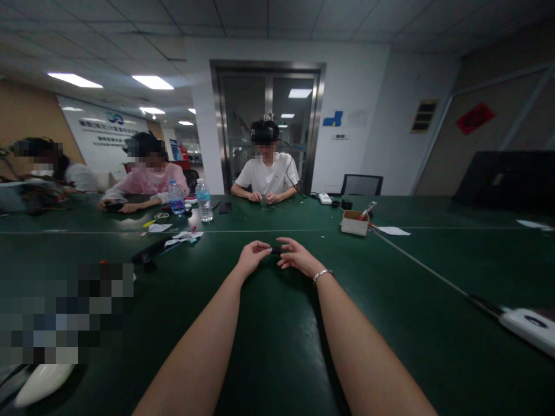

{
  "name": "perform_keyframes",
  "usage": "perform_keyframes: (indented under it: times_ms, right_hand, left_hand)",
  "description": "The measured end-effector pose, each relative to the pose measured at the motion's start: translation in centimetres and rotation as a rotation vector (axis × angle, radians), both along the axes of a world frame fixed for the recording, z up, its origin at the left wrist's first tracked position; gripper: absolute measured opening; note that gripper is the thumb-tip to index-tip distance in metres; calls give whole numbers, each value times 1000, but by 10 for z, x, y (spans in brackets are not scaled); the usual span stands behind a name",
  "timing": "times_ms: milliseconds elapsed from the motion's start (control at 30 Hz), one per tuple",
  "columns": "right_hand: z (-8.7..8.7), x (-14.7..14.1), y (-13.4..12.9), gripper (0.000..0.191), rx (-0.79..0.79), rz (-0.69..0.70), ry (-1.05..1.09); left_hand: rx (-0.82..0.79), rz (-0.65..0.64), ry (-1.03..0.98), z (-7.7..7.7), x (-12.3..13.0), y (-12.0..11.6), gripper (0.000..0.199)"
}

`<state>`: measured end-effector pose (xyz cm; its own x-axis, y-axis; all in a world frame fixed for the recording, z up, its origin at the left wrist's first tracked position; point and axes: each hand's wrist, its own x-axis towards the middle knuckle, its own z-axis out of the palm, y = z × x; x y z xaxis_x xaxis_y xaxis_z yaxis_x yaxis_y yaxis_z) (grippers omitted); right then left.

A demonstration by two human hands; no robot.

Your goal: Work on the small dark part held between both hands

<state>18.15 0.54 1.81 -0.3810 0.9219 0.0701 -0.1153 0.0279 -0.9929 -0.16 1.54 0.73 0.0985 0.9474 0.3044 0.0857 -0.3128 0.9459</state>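
Observation:
Both my arms reach forward over the dark green table (277,312). Between my hands is a small dark object (276,250) with a light tip at its left end; what it is cannot be made out. My left hand (254,257) pinches that light tip between thumb and fingers. From the right, my right hand (297,255), with a silver bracelet at the wrist, has its fingers curved around the dark end. The object is held just above the tabletop or touching it; which one is unclear.
Beyond my hands stands a small box (354,224) with pens. Water bottles (204,201), a phone (224,207) and paper scraps (184,237) lie left of centre. A white device (529,326) with a cable is at right. Several people sit across the table.

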Motion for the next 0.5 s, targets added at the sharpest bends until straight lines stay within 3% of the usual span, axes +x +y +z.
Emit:
perform_keyframes:
  times_ms: [33,200,333,500]
  right_hand:
    - [0,0,0,47,0,-8,9]
    - [-1,-1,1,29,-38,-46,-74]
    - [-2,-1,2,44,-13,-40,5]
    - [-2,-1,3,21,-41,-79,-74]
  left_hand:
    - [2,5,1,-1,0,1,28]
    - [5,-9,5,-5,0,4,30]
    - [-8,29,7,-5,0,5,27]
    - [-26,-6,26,-2,2,0,24]
